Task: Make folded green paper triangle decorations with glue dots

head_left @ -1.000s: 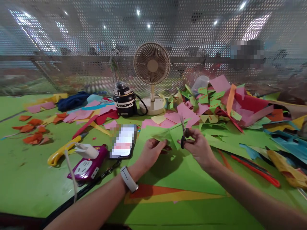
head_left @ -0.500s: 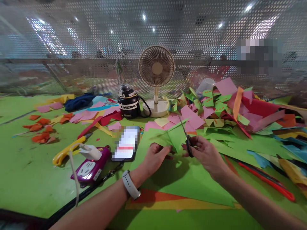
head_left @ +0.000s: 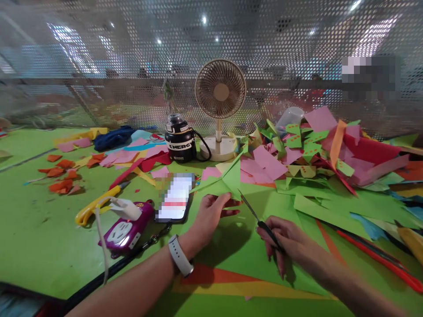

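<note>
Pinched between thumb and fingers of my left hand (head_left: 213,213) is a folded piece of green paper (head_left: 231,180), raised above the work surface. My right hand (head_left: 284,237) grips black-handled scissors (head_left: 253,209) whose blades point up and left. The blade tips are close to the paper's lower right edge; whether they touch it I cannot tell. Beneath both hands lies a large green sheet (head_left: 264,259), with orange paper (head_left: 218,275) and yellow paper (head_left: 264,288) showing under its front edge.
A small fan (head_left: 220,92) and a black bottle (head_left: 180,141) stand at the back. Left are a phone (head_left: 175,198), a purple power strip (head_left: 127,229) and yellow-handled scissors (head_left: 89,207). Paper scraps (head_left: 267,163) heap up on the right, near a red-handled tool (head_left: 380,255).
The scissors have dropped down and away from the paper, with my right hand lower and turned. My left hand has swung the green paper leftward and more upright. The view has shifted slightly.
</note>
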A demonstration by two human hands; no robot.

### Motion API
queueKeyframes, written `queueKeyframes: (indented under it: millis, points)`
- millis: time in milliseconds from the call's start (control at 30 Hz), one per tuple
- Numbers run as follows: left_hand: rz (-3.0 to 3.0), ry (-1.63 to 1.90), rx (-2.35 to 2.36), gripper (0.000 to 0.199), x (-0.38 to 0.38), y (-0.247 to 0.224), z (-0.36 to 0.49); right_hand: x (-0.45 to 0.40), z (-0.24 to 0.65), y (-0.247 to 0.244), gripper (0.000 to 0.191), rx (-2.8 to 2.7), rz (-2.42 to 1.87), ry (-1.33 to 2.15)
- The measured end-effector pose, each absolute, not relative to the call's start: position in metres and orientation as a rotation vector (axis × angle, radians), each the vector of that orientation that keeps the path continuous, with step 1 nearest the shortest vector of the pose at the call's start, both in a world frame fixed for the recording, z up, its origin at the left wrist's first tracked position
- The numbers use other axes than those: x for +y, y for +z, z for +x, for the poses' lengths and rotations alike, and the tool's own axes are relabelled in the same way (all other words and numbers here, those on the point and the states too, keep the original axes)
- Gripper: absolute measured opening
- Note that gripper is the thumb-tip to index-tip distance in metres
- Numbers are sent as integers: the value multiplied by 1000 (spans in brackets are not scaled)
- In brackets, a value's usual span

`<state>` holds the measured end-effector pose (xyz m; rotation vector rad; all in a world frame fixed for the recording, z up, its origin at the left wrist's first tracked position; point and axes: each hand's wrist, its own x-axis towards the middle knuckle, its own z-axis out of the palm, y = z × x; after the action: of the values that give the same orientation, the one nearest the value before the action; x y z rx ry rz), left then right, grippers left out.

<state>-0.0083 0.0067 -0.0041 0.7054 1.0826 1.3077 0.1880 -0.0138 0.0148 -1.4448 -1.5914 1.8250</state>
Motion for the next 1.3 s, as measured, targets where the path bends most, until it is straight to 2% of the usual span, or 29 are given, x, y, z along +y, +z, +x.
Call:
queueKeyframes:
  millis: [433,867,1300]
  points:
    - [726,1238,984,28,4,-4,-6,-19,186,24,58,-1629,-1426,1792]
    - [685,1257,942,30,2,-4,-5,-18,188,21,50,-1665,-1370,1822]
    - [669,1259,930,30,2,-4,-5,-18,187,24,56,-1675,-1407,1800]
